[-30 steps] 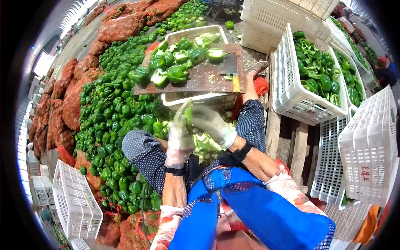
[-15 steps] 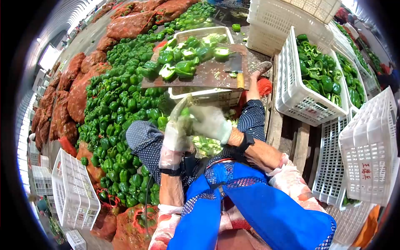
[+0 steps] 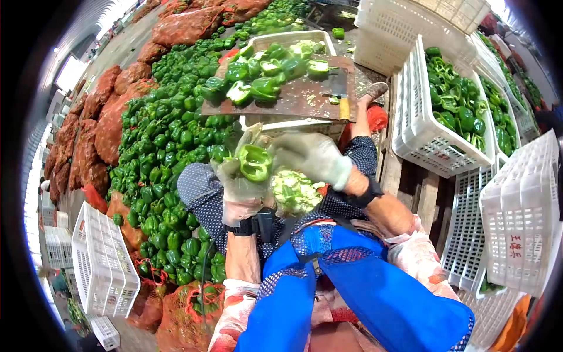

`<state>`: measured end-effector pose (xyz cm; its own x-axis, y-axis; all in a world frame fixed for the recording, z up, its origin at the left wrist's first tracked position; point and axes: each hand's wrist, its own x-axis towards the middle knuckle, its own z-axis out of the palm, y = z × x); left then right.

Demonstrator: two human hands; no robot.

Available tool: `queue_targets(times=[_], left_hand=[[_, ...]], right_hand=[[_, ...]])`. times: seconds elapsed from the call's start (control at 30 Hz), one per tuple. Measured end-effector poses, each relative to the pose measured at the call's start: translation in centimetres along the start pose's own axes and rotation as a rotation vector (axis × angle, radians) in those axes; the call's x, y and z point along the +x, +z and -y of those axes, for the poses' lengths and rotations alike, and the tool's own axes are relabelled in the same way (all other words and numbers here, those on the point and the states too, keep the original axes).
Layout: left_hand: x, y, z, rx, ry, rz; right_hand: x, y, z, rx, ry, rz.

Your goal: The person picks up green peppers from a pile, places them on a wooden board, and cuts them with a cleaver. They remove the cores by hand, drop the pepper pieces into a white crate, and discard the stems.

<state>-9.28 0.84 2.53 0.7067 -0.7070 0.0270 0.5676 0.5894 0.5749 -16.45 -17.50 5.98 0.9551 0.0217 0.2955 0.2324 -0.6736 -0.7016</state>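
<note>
My left hand (image 3: 240, 179), in a whitish work glove, is closed around a halved green bell pepper (image 3: 255, 163). The pepper's hollow cut side faces up. Just right of it is my gloved right hand (image 3: 311, 157), its fingers smeared by motion, so what they hold, if anything, cannot be made out. Beyond both hands a brown board (image 3: 299, 105) lies across a white crate (image 3: 287, 122). Cut pepper halves (image 3: 265, 88) are heaped on the board, beside a cleaver (image 3: 342, 100) with a yellow handle. Below my hands lie pale pepper scraps (image 3: 293, 190).
A large pile of whole green peppers (image 3: 170, 158) spreads to my left, backed by red mesh sacks (image 3: 108, 141). On the right, a white crate (image 3: 440, 144) of cut peppers rests by a wooden pallet (image 3: 425, 202). Another white crate (image 3: 105, 261) stands at lower left.
The pepper in my left hand, mostly covered before, now shows its open hollow side. My right hand has shifted right, away from it. The view has moved slightly.
</note>
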Motion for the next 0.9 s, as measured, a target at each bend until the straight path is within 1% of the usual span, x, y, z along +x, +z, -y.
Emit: queue_targets(times=[0.03, 0.07, 0.1, 0.13, 0.17, 0.2, 0.27, 0.33, 0.37, 0.4, 0.43, 0.47, 0.5, 0.53, 0.6, 0.7, 0.73, 0.77, 0.8, 0.87, 0.9], left_hand=[[0.4, -0.5, 0.2, 0.019, -0.020, 0.000], [0.8, -1.3, 0.5, 0.003, -0.046, 0.100], [1.1, -0.7, 0.7, 0.472, 0.073, 0.085], [1.4, 0.0, 0.9, 0.672, 0.105, 0.068], [1.8, 0.7, 1.2, 0.872, 0.135, 0.046], [1.8, 0.7, 0.9, 0.831, 0.060, -0.003], [2.4, -1.9, 0.6, 0.760, 0.091, 0.216], [1.5, -0.9, 1.6, 0.463, 0.089, 0.110], [1.3, -0.4, 1.0, 0.312, -0.056, -0.069], [1.5, -0.7, 2.4, 0.232, 0.066, -0.119], [1.6, -1.8, 2.2, 0.291, 0.038, -0.102], [2.1, -1.4, 1.5, 0.353, 0.015, -0.085], [1.8, -0.8, 2.2, 0.287, 0.051, -0.150], [2.2, -0.2, 2.6, 0.242, 0.066, -0.112], [3.1, -2.7, 3.5, 0.405, 0.095, -0.146], [3.4, -4.0, 4.1, 0.252, -0.025, -0.201], [3.8, -4.2, 4.2, 0.096, -0.080, -0.091], [4.3, -4.4, 4.2, -0.063, -0.133, 0.017], [4.7, -3.8, 4.4, -0.048, -0.128, 0.054], [5.3, -2.6, 4.6, -0.019, -0.117, 0.126], [5.1, -1.6, 4.9, 0.064, -0.055, 0.044]], right_hand=[[-0.1, 1.2, 0.3, -0.064, -0.015, 0.020], [0.0, 2.2, 0.5, -0.139, -0.024, 0.034], [0.3, 2.7, 0.9, -0.228, 0.003, 0.112], [0.6, 3.1, 1.1, -0.327, 0.046, 0.190], [0.8, 3.5, 0.5, -0.325, 0.129, 0.188], [0.9, 4.2, -0.3, -0.314, 0.202, 0.185], [0.6, 6.0, -3.5, 0.160, 0.078, -0.057], [0.2, 4.5, -2.1, 0.610, 0.140, -0.031], [0.3, 4.6, -2.1, 0.591, 0.073, -0.078], [0.3, 4.7, -2.0, 0.567, 0.081, -0.046], [-0.2, 5.0, -1.8, 0.358, 0.026, -0.137], [-0.5, 5.1, -1.4, 0.148, -0.032, -0.226], [-1.0, 4.7, -1.1, 0.110, 0.003, -0.193], [-1.1, 4.5, -1.5, 0.008, 0.027, -0.089], [-0.8, 5.1, -3.1, -0.010, 0.081, -0.023], [-1.2, 3.3, -3.1, -0.040, 0.066, 0.056], [-1.2, 2.7, -2.8, -0.060, 0.075, 0.078], [-1.2, 3.1, -3.8, -0.077, 0.061, 0.044], [-1.1, 3.6, -4.9, -0.095, 0.047, 0.011], [-0.6, 4.1, -7.7, 0.123, 0.068, -0.136], [-0.1, 2.4, -7.1, 0.234, 0.075, -0.205]])
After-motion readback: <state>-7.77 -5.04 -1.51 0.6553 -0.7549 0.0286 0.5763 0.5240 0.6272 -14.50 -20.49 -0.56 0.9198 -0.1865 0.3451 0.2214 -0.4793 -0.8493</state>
